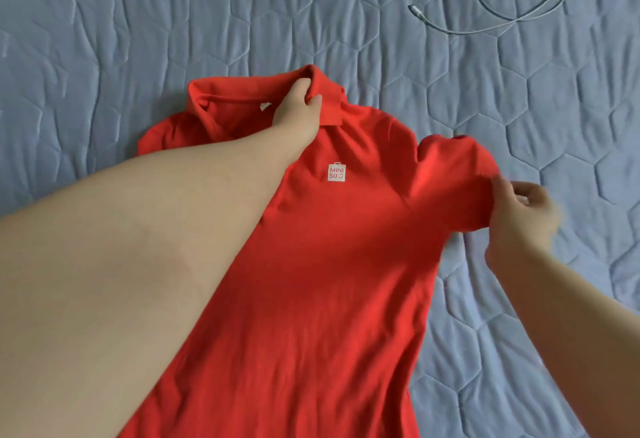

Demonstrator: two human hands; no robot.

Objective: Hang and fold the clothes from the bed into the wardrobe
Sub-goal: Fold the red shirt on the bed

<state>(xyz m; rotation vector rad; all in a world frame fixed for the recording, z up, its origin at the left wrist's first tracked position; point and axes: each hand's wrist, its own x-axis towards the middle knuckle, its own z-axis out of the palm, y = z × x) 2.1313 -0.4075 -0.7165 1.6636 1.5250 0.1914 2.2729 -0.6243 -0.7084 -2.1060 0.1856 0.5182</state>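
A red polo shirt (pixel 329 264) with a small white logo on the chest lies front up on the blue quilted bed (pixel 138 39), collar pointing away from me. My left hand (pixel 299 112) reaches across the shirt and grips the collar between thumb and fingers. My right hand (pixel 519 216) pinches the edge of the shirt's right sleeve, which is slightly lifted and bunched. My left forearm covers the left side of the shirt, and its lower hem runs out of view at the bottom.
A grey charging cable (pixel 502 18) lies looped on the quilt at the top right, apart from the shirt. The quilt stretches out on all sides of the shirt. No wardrobe or hanger is in view.
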